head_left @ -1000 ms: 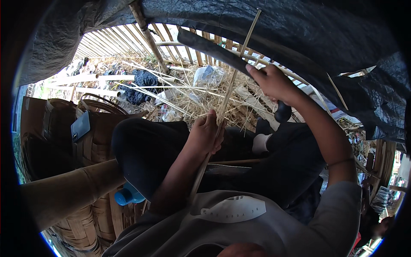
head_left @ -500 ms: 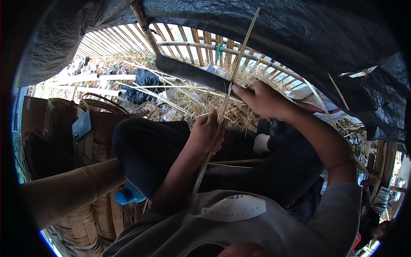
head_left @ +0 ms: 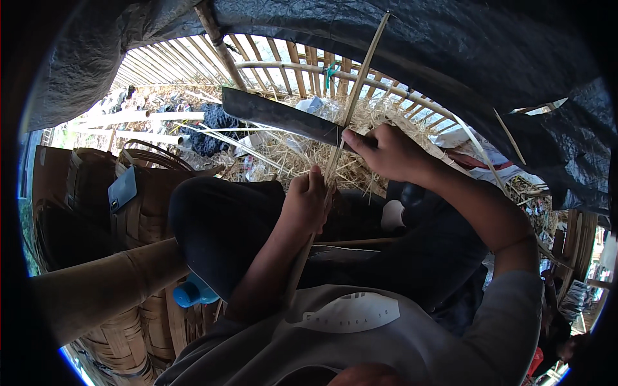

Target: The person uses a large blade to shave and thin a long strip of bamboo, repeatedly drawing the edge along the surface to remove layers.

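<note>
My left hand [head_left: 310,198] is closed around a long, thin bamboo strip [head_left: 362,67], which slants from my lap up toward the dark sheeting. Just beyond it, my right hand [head_left: 389,151] grips a machete [head_left: 277,116] with a broad dark blade pointing left. The blade's base lies against the strip, and my right thumb presses there. Its handle is hidden inside my fist. The strip's lower end runs along my left forearm to my grey shirt.
Bamboo shavings [head_left: 309,157] and loose strips cover the ground ahead, before a slatted bamboo fence [head_left: 277,64]. Woven baskets [head_left: 122,334], a thick bamboo pole [head_left: 116,283], a phone [head_left: 123,190] and a blue bottle [head_left: 193,291] are at my left. Black sheeting [head_left: 450,51] hangs overhead.
The machete has shifted slightly nearer and its blade has turned, showing more of its flat side. My right hand has moved a little left and down; my left hand keeps its grip.
</note>
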Tool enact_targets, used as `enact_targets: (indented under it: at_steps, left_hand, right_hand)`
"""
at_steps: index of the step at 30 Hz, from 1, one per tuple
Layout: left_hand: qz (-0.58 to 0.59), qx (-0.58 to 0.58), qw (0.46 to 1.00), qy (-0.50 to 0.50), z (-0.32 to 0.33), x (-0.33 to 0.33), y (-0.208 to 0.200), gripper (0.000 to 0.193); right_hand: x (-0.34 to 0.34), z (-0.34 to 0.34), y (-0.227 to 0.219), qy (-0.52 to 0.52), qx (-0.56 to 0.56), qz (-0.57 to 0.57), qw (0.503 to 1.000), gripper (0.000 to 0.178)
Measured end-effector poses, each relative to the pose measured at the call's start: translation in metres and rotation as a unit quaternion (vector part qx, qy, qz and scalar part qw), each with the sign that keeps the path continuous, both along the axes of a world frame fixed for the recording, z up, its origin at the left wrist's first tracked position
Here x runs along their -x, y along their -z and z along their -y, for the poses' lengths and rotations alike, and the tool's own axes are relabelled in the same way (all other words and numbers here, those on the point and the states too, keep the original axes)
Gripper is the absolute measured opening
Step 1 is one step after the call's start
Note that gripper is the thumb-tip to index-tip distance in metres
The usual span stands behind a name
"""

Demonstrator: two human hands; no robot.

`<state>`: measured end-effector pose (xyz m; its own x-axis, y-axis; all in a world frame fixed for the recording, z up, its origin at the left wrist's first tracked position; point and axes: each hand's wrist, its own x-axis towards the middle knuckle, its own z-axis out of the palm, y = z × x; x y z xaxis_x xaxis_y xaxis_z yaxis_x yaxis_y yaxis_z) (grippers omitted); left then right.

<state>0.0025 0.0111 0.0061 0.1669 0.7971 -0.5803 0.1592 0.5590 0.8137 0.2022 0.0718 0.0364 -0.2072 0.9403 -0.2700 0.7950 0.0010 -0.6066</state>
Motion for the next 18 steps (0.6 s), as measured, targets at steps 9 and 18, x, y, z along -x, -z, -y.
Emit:
enact_targets:
  at_steps: [9,18]
  left_hand:
    - [-0.006,0.004,1.000,0.010,0.001,-0.003,0.001,0.059]
    - [0.006,0.008,1.000,-0.023,-0.001,-0.007,-0.006,0.059]
  right_hand:
    - [-0.004,-0.001,0.002,0.042,0.160,-0.057,0.984,0.067]
    - [-0.009,-0.016,-0.016,0.063,0.408,-0.190,0.891,0.063]
